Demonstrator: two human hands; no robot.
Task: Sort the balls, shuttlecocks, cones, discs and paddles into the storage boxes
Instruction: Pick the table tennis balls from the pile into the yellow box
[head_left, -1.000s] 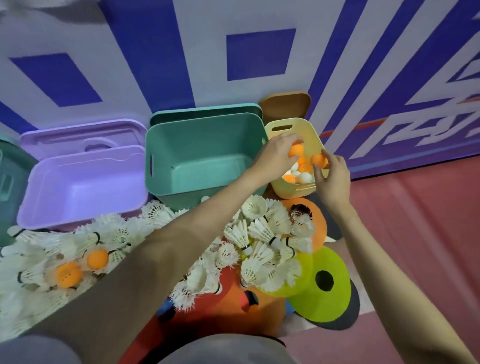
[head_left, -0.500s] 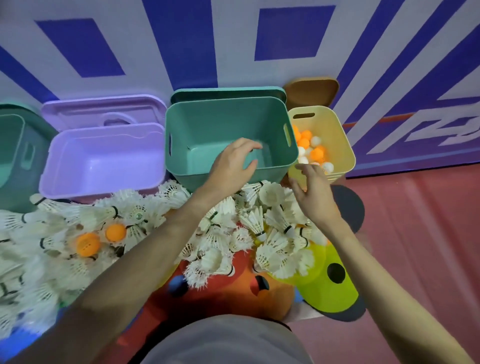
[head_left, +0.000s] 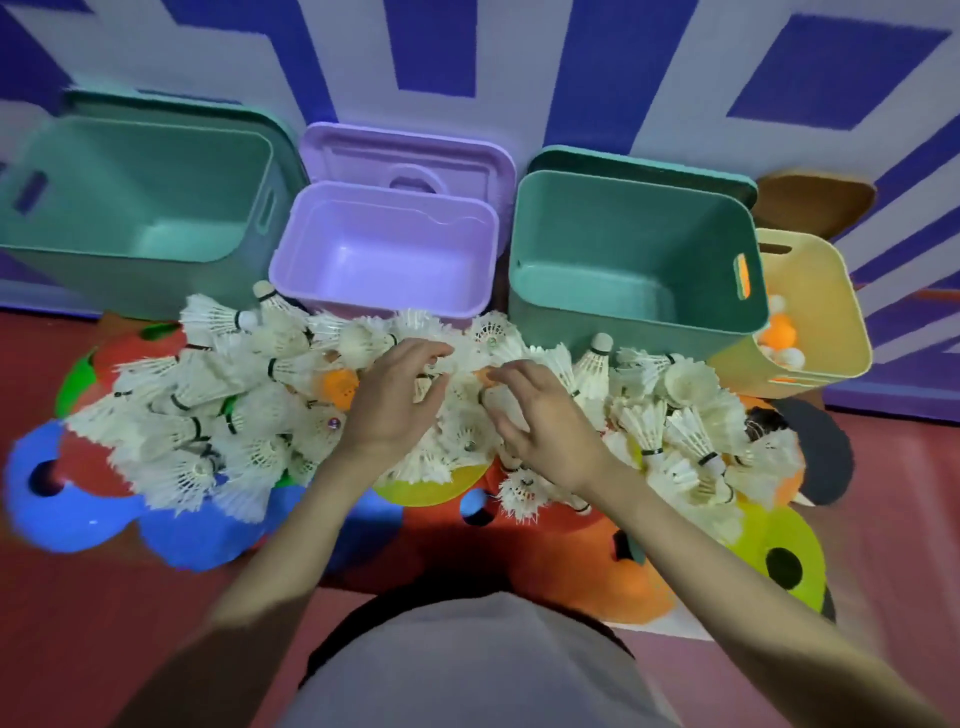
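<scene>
1. Along the wall stand a teal box (head_left: 140, 208), a purple box (head_left: 384, 249), a second teal box (head_left: 634, 260) and a yellow box (head_left: 815, 312) holding balls (head_left: 779, 332).
2. On the floor, shuttlecocks (head_left: 218, 395) lie heaped over discs (head_left: 67, 499).
3. Left hand (head_left: 389, 405) and right hand (head_left: 540, 421) reach into the heap, fingers loosely curled; whether either grip holds anything, I cannot tell.

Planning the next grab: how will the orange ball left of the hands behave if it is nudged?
The orange ball is round and smooth, so it would probably roll. It looks small and hollow, likely very light. Shuttlecocks crowd around it and would probably stop it soon, so pinching it may suit the left hand better than pushing.
</scene>
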